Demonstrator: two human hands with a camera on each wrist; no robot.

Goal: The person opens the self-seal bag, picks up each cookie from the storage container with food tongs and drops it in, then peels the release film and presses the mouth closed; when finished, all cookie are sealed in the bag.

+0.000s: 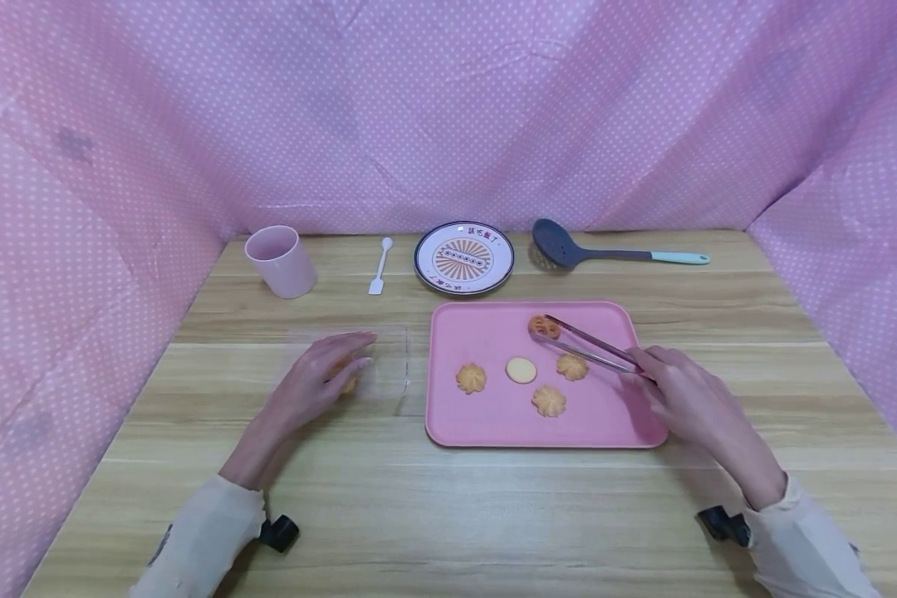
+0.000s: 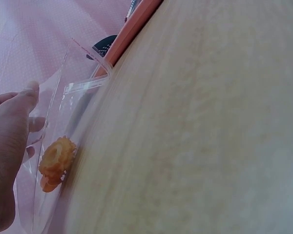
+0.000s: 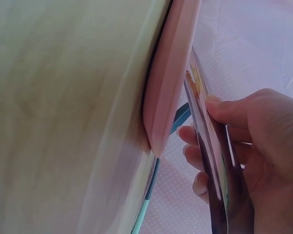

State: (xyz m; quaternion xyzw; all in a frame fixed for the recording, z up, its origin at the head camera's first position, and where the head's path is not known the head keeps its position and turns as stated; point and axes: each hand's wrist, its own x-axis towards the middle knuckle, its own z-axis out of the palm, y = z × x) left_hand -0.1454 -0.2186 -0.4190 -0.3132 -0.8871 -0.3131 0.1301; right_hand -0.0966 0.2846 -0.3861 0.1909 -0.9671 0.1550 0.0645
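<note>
My right hand (image 1: 683,390) grips metal tongs (image 1: 594,336), thumb on one arm and fingers curled round the other. The tongs' tips are around a brown pretzel-shaped cookie (image 1: 544,326) on the pink tray (image 1: 448,423). Also on the tray lie a smooth oval cookie (image 1: 521,370) and flower-shaped cookies (image 1: 471,378). My left hand (image 1: 321,374) lies over a clear plastic bag (image 1: 389,357), fingers extended and touching its film, thumb apart from the index finger. Inside the bag, golden cookies (image 2: 56,158) show in the left wrist view; the hand mostly hides them from above.
A pink cup (image 1: 287,266), a small white spatula (image 1: 380,266), a patterned plate (image 1: 463,257) and a dark slotted spoon (image 1: 561,245) with a mint handle end stand along the back of the wooden table (image 1: 493,523). Pink dotted cloth (image 1: 448,108) hangs behind and at both sides.
</note>
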